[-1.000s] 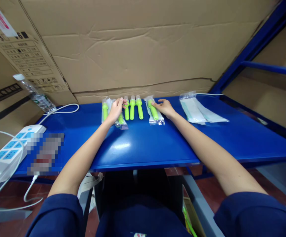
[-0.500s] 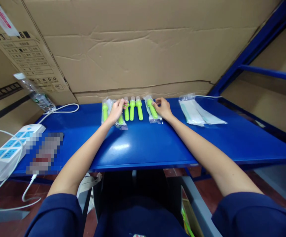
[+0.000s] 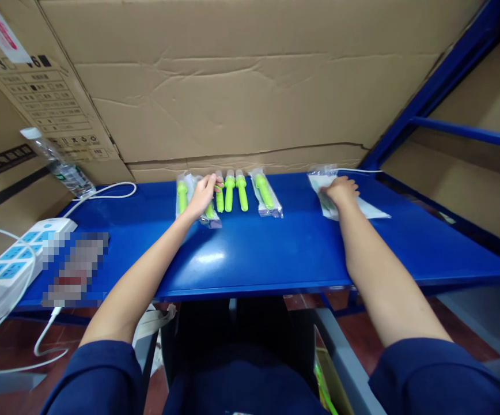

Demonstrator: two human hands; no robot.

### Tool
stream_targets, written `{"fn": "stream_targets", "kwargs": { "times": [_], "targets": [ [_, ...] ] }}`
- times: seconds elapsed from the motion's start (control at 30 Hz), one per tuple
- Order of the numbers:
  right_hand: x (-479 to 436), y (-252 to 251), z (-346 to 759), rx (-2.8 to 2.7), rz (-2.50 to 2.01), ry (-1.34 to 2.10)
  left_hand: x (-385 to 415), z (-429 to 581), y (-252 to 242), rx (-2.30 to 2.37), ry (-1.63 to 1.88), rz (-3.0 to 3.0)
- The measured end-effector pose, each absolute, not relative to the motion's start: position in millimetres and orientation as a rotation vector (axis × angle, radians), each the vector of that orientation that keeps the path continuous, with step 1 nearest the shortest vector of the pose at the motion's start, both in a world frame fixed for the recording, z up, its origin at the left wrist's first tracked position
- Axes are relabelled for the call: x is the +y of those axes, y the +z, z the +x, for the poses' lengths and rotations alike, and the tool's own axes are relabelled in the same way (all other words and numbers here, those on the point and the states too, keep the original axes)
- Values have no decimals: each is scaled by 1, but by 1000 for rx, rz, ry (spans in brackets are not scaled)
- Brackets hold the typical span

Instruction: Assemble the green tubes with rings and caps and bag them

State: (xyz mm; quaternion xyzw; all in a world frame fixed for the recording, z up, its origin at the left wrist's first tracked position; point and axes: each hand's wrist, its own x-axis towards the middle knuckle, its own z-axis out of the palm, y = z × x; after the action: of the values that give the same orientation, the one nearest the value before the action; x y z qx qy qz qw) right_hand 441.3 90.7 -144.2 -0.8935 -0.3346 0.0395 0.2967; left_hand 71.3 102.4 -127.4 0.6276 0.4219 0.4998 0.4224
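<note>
My left hand [image 3: 204, 195] rests over a bagged green stick, its fingers loosely bent beside the row and no grip visible. That bag is partly hidden under the hand. Left of it lies another bagged green stick [image 3: 182, 196]. Three unbagged bright green sticks with clear caps, one being the middle stick [image 3: 229, 196], stand side by side just right of my left hand. Further right, a green stick [image 3: 264, 193] lies in a clear bag, apart from both hands. My right hand [image 3: 342, 191], fingers spread, is over the flat whitish plastic bags [image 3: 373, 211] and covers part of them.
A blue table [image 3: 254, 253] meets a cardboard wall [image 3: 250, 104] at the back. To the left are a power strip [image 3: 29, 248], a blurred phone-shaped thing [image 3: 79, 265] on a white cable, and a plastic bottle [image 3: 62, 164]. A blue metal frame [image 3: 423, 95] rises at the right.
My right hand has left the bagged green stick and moved right, onto the flat plastic bags. That stick stays on the table. My left hand has hardly moved.
</note>
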Motion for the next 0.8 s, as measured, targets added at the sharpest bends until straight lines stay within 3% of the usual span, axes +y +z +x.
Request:
{"fn": "stream_targets", "kwargs": {
  "times": [0.43,0.67,0.8],
  "targets": [
    [76,-114,420,-1169,-2263,-68,102,70,-128,1097,1178,1666],
    [77,-98,395,-1298,-1981,53,99,70,-126,1105,1160,1680],
    [78,-100,362,-1407,-1633,302,94,72,-124,1051,1131,1646]
  ]
}}
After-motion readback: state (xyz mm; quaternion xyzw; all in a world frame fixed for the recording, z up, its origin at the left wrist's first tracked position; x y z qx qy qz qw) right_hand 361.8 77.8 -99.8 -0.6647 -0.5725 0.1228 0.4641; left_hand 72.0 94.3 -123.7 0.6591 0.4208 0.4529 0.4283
